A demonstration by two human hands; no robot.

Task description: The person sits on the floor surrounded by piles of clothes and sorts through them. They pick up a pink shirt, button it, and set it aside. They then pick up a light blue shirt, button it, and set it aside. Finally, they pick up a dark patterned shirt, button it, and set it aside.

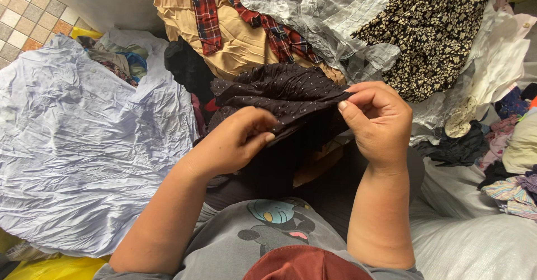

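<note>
Both the left hand [238, 140] and the right hand [376, 118] pinch a crinkled, dotted dark garment [279, 93] beside a pale blue sheet [72, 146].

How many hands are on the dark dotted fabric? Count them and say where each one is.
2. The left hand pinches the dark dotted fabric at its lower left edge; the right hand pinches its right edge. No other hands show, though the clothes pile could hide more.

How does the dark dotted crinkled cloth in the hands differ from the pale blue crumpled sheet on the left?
The dark dotted crinkled cloth is near-black with tiny pale specks; the pale blue crumpled sheet is plain. The cloth is bunched, pinched by the left hand and right hand; the sheet lies spread, untouched. Both are wrinkled fabric.
</note>
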